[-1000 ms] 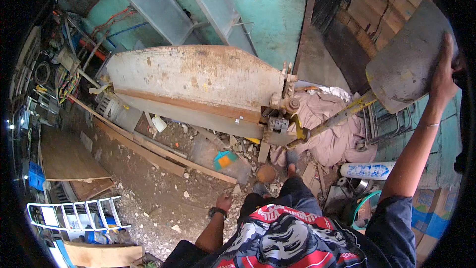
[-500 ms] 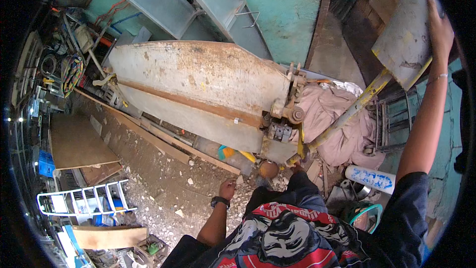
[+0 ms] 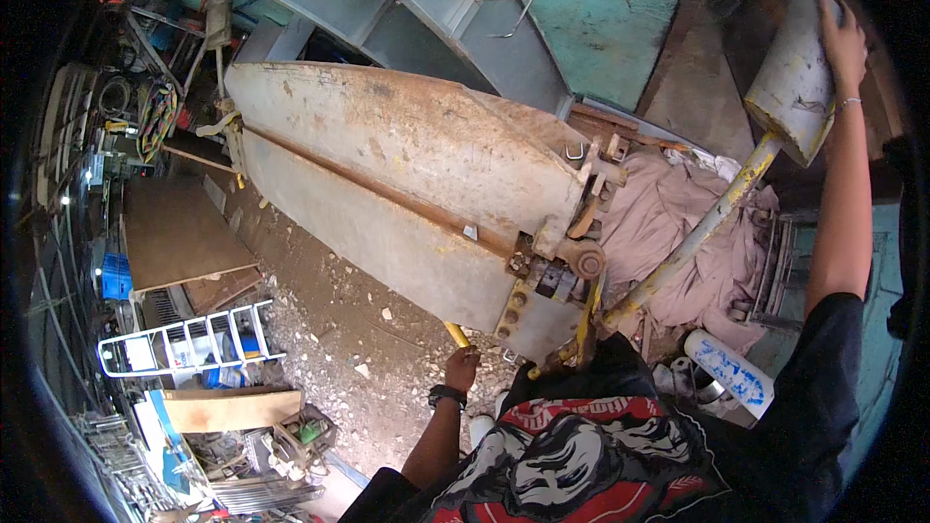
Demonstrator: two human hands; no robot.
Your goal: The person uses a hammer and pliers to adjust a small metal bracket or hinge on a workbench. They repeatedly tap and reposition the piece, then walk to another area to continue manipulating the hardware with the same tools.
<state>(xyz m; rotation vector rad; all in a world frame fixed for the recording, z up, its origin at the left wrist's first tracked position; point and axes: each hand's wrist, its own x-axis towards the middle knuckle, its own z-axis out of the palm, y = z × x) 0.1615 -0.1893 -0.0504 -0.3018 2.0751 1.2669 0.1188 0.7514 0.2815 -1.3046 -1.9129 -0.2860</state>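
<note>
Metal panels [image 3: 407, 39] stand behind the sheet-metal brake [image 3: 387, 131]; a cloth [image 3: 668, 223] lies to its right, a cylinder [image 3: 728, 368] before the cloth. At left, a plywood sheet [image 3: 184, 232] lies beyond a ladder [image 3: 192, 344].

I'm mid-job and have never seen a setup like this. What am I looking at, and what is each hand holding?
There's no robot: these are a person's bare hands. The view comes from a fisheye camera worn on the head, looking down, so straight edges bend. The big machine with long, rust-stained metal plates stands over a stony floor. The right hand rests, fingers spread, against a grey rounded block on a yellow-and-grey pole. The left hand is beside a short yellow rod; whether it grips it is unclear. A pinkish cloth lies behind the pole.
</note>
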